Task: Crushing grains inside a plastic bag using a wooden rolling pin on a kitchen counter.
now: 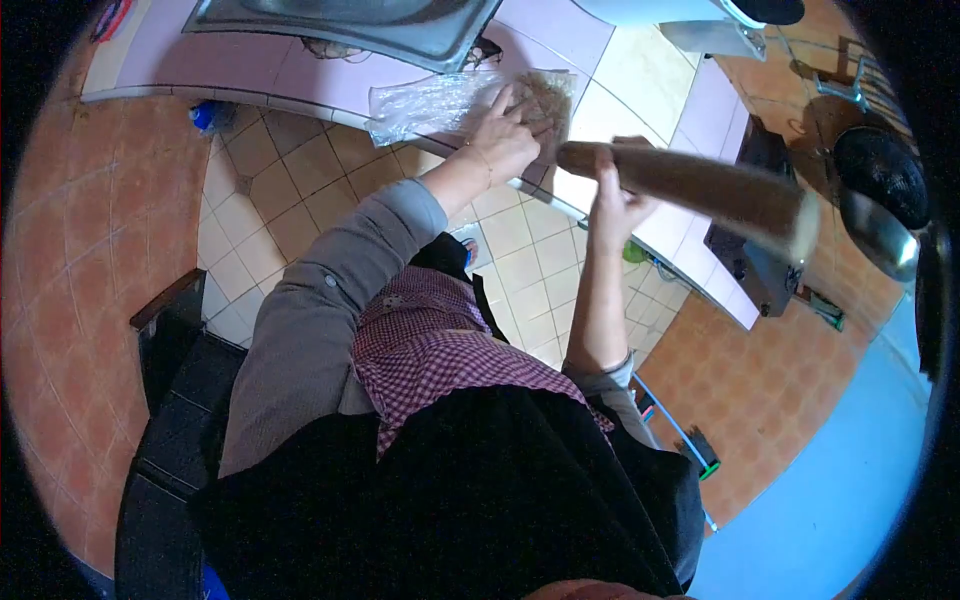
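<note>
A clear plastic bag [420, 109] lies flat on the tiled counter, near its front edge. Brown crumbly or shredded stuff, too indistinct to name, fills the right end of the bag [553, 97]. My left hand [504, 146] rests on the bag with its fingers spread, beside the brown contents. In my right hand [619, 199] is a thick wooden pestle [712, 187], gripped near its narrower end. The pestle is held above the counter, its wide end pointing right and slightly blurred. Part of my right hand is hidden behind the pestle.
A metal sink [442, 45] stands at the counter's back. On the right is a dark gas stove [765, 217]; a black wok [881, 176] and a metal pan [881, 236] hang on the tiled wall. A white container [652, 9] sits at the top.
</note>
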Motion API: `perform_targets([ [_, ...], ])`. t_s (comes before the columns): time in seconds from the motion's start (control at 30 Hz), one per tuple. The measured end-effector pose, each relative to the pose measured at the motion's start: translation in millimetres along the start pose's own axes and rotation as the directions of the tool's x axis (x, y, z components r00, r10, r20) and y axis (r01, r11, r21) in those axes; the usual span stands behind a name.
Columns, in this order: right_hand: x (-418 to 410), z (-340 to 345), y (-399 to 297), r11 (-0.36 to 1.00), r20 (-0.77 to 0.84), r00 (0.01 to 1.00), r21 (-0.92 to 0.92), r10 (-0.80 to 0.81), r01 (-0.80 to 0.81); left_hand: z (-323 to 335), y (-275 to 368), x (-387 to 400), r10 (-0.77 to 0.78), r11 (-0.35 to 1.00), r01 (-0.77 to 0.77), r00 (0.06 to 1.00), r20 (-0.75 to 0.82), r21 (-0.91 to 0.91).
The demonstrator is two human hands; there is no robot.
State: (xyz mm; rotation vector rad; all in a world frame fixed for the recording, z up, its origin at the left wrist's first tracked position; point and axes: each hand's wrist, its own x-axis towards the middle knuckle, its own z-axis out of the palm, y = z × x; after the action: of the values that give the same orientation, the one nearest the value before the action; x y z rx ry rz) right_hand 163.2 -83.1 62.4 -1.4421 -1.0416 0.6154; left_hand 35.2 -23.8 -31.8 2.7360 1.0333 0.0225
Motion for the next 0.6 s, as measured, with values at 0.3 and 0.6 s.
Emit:
perform_targets([
  [0.3, 2.9, -8.6, 13.5, 1.000, 0.049, 0.999, -0.025, 0.018, -0.017, -46.5, -3.8, 10.3, -0.010, 0.996, 0.036, 0.957, 0.291, -0.085],
  [0.6, 11.8, 1.3, 26.5, 0.998, 0.028, 0.997, -0.011, -0.065, 0.065, 5.4, -26.4, 36.9, -0.146, 0.988, 0.124, 0.949, -0.279, -0.097],
])
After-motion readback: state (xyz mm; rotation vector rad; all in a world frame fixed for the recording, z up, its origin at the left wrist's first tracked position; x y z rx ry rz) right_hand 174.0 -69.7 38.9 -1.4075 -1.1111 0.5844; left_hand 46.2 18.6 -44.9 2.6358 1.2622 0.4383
